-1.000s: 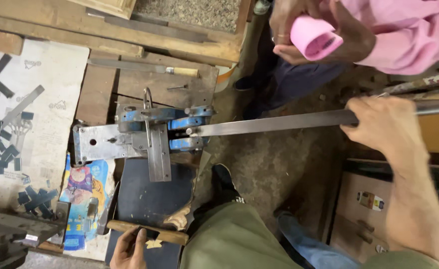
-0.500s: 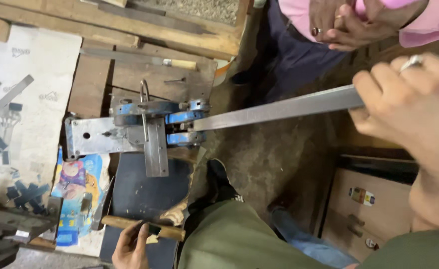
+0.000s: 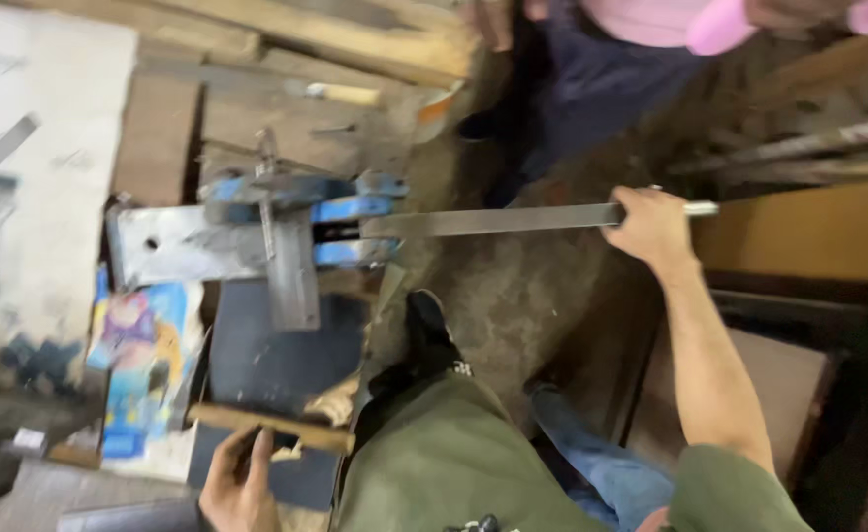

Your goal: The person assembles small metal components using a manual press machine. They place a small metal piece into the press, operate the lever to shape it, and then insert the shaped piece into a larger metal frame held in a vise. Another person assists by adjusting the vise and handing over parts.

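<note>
My right hand [image 3: 652,227] grips the far end of a long steel lever [image 3: 493,220] that runs left into a blue and grey lever shear [image 3: 296,222] fixed on the floor. A flat metal strip [image 3: 293,276] sticks out of the shear toward me. My left hand [image 3: 240,480] rests on a short piece of wood [image 3: 271,427] at the bottom, fingers curled over it. My knee in green trousers [image 3: 444,463] and a black shoe [image 3: 426,330] lie between the two hands.
Another person in a pink top [image 3: 650,18] and dark trousers sits at the top right, holding a pink object [image 3: 717,30]. Wooden planks [image 3: 345,34] lie at the top, cut metal offcuts [image 3: 30,360] and a colourful packet [image 3: 138,365] at the left, brown boxes [image 3: 808,232] at the right.
My right hand has moved with the lever away from the camera, back down toward level. The view has shifted and blurred. My left hand stays on the wood.
</note>
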